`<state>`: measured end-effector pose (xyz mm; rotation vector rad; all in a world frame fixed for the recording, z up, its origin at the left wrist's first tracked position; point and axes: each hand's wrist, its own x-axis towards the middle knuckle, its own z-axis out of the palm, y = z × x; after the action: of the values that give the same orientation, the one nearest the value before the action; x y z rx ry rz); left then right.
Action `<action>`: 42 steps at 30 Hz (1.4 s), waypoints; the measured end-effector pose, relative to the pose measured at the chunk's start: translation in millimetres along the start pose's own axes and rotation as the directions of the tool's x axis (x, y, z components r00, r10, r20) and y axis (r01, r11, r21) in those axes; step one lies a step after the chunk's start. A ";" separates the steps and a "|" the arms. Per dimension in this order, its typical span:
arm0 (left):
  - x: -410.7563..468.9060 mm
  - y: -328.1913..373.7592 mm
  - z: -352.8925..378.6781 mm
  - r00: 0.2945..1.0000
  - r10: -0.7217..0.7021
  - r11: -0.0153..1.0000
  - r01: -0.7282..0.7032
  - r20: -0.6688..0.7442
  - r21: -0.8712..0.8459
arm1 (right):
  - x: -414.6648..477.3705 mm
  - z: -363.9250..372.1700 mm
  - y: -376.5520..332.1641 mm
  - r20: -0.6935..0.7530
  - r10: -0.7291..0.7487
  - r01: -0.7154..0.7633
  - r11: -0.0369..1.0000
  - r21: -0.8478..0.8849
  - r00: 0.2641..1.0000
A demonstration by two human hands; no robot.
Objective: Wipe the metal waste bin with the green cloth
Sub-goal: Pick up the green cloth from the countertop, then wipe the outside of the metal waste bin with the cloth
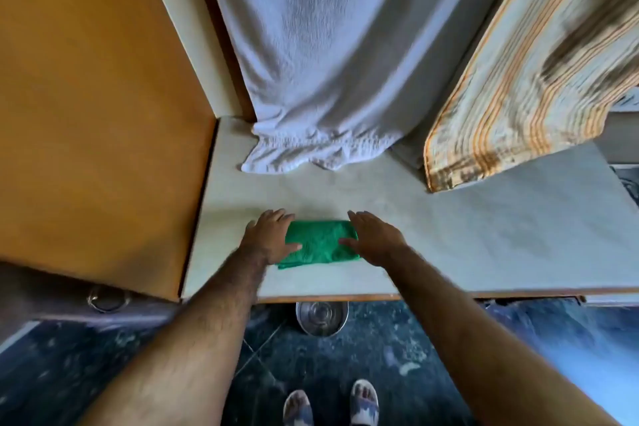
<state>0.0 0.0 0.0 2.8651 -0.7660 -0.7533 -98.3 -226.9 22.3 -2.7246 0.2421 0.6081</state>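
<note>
Metal waste bin (321, 318) is waiting on the floor at six o'clock, under the counter (449, 235) edge. Green cloth (320, 245) is lying folded above; my left hand (271, 235) and right hand (375, 239) are flanking it, spread flat, gripping nothing. I should be gathering every layer together.

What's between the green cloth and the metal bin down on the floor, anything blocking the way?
The countertop itself. The green cloth lies folded on it between the left hand and right hand, while the metal bin sits on the floor, partly tucked under the counter's front edge. Nothing else visibly blocks the path.
</note>
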 end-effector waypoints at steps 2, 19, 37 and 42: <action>6.2 -2.0 9.1 1.000 -0.003 1.000 0.003 -0.002 0.009 | 8.4 8.1 -1.6 0.004 0.007 -0.006 1.000 -0.009 1.000; 8.3 -8.5 20.1 0.998 -0.063 0.914 0.065 0.018 -0.400 | 6.3 28.5 0.8 -0.083 0.200 -0.144 0.886 0.441 0.976; -118.4 15.7 87.5 0.972 -0.162 0.453 0.225 0.168 -0.863 | -118.1 102.5 29.7 0.106 0.040 -0.100 0.741 0.664 0.994; -147.1 21.1 149.5 0.950 -0.231 0.361 0.283 0.209 -0.889 | -138.5 153.5 26.4 0.172 0.033 -0.128 0.806 0.578 0.985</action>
<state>-192.2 60.4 -62.0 1.8938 0.1754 -0.8890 -286.9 -183.5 -55.2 -2.0626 0.4310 0.6350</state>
